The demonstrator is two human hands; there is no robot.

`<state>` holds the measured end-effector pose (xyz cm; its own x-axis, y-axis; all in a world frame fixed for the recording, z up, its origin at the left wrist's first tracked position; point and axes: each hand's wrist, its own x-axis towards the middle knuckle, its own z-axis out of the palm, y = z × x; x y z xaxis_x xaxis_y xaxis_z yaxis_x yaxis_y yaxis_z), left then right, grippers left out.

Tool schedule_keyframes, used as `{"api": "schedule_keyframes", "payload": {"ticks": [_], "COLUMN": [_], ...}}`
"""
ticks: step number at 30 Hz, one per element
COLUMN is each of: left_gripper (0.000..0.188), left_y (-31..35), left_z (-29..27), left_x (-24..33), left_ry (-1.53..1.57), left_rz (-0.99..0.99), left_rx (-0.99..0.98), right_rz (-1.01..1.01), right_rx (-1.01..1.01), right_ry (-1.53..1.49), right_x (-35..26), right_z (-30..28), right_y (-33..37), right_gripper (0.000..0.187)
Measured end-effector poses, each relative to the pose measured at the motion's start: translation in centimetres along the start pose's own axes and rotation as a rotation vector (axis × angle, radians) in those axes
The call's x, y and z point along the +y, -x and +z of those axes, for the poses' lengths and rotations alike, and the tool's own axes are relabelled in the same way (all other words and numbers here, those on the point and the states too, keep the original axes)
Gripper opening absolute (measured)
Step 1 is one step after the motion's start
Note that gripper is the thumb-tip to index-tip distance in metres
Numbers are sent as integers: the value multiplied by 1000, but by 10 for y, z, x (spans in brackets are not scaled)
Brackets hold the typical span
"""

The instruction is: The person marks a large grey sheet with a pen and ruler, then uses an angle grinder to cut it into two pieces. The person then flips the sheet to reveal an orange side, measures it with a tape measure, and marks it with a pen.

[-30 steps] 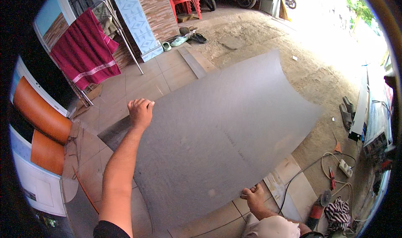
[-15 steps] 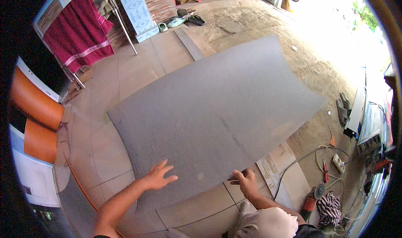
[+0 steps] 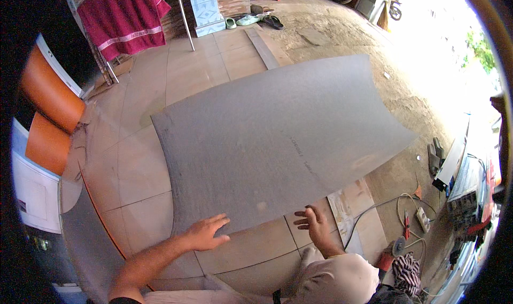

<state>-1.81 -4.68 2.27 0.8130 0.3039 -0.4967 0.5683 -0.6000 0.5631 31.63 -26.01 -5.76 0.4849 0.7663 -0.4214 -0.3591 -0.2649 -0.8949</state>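
Observation:
A large grey sheet (image 3: pixel 256 138), slightly curved, lies across the tiled floor and reaches over the rough ground beyond. Faint dark marks run along its surface right of the middle. My left hand (image 3: pixel 207 233) is open, palm down with fingers stretched, over the sheet's near left part; whether it touches the surface I cannot tell. By the sheet's near edge, further right, is my right hand (image 3: pixel 315 225), its fingers apart and nothing between them. My light-clothed knee (image 3: pixel 342 277) is bent below it.
To the right lie an angle grinder (image 3: pixel 393 252), a striped cloth (image 3: pixel 407 272), a red-handled tool (image 3: pixel 406 226) and a power strip (image 3: pixel 423 219) with loose cables. At left are curved orange sheets (image 3: pixel 51 93) and a grey orange-edged sheet (image 3: pixel 91 229). A red towel (image 3: pixel 124 18) hangs behind; sandals (image 3: pixel 273 21) sit nearby.
My right hand, closed at the sheet's near edge before, has opened with its fingers apart. My left hand has come nearer the sheet's near edge. The view has shifted somewhat left.

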Motion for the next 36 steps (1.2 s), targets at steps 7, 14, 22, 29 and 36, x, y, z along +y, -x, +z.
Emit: {"api": "schedule_keyframes", "payload": {"ticks": [7,14,22,29,36], "left_gripper": [65,65,62,59,59], "left_y": [0,-13,-31,-42,-51], "left_z": [26,24,13,19,24], "left_x": [-4,3,25,37,48], "left_ry": [-148,-148,-147,-246,-309], "left_rz": [52,94,25,39,31], "left_rx": [115,219,164,236,280], "right_rz": [-294,-471,-438,-433,-469], "right_rx": [-43,-29,-62,-48,-30], "right_ry": [983,1150,1157,1149,1140], "right_x": [80,91,87,87,90], "right_z": [-38,-40,-40,-41,-42], "right_y": [66,74,72,74,70], "right_gripper": [38,33,31,33,31]}}
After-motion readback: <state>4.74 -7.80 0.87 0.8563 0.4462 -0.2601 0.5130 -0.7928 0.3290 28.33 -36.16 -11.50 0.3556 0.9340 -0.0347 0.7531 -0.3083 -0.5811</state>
